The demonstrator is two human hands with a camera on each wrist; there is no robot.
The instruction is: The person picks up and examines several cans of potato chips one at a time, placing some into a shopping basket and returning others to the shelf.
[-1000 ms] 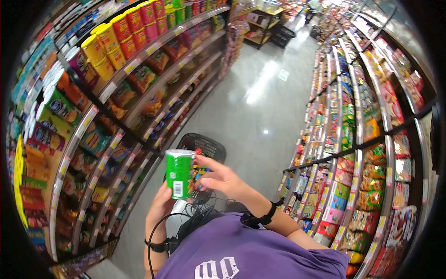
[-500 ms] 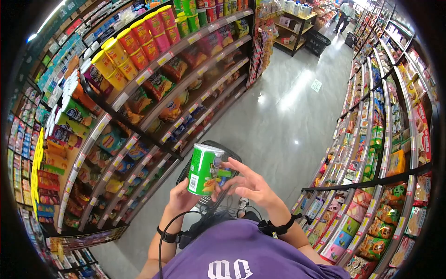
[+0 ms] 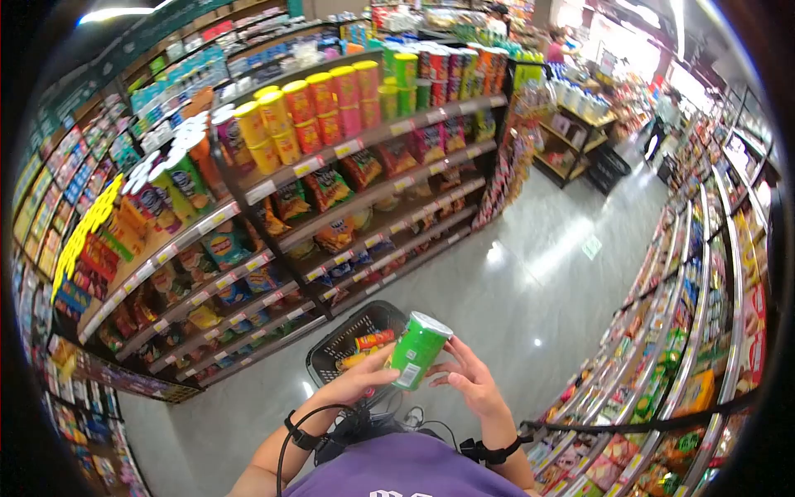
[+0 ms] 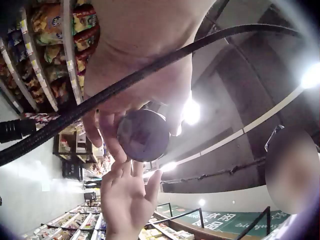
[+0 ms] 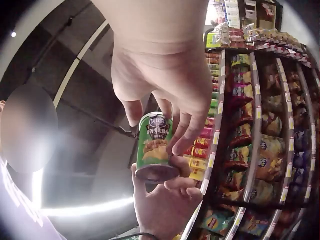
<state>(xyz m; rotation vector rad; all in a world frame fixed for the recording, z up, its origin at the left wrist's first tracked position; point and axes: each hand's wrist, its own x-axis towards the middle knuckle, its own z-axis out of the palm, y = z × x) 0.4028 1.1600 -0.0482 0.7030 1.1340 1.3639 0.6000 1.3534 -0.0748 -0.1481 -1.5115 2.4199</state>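
Observation:
A green can with a pale lid is tilted in front of the body in the head view. My left hand grips its lower part. Beside its right side is my right hand, fingers extended and thumb apart; whether the fingertips touch the can is hard to tell. The left wrist view shows the can's round base between the left thumb and fingers. In the right wrist view, the can's printed front faces the camera, with the right fingers near its top and the left hand around its base.
A black basket holding orange and yellow packages stands on the floor below the hands. Shelves of cans and chip bags line the left, snack shelves the right. People and a display stand are farther down the aisle.
The head view has swung, bringing more of the left shelves and the basket's contents into sight. The can has shifted right in view and tilted, still in my left hand.

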